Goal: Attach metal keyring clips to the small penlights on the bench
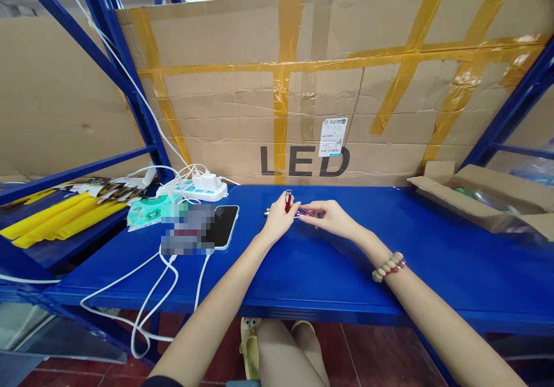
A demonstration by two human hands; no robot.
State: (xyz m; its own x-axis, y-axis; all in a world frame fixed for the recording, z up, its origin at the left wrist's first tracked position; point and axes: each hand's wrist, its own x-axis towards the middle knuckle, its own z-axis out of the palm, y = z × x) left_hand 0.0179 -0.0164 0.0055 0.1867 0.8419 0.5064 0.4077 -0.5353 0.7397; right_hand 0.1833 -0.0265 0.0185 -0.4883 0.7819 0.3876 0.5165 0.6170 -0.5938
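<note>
My left hand is closed round a small red cylinder with a metal tip, held upright over the blue shelf top. My right hand pinches a thin red loop or cord that joins the cylinder; its fingers are pressed together. Both hands meet near the middle of the shelf, close to the cardboard wall. A small silver piece lies on the shelf just left of my left hand. A bead bracelet is on my right wrist.
A black phone lies left of my hands, beside a white power strip with chargers and white cables. An open cardboard box stands at the right. A taped cardboard sheet marked LED forms the back wall. Yellow strips lie far left.
</note>
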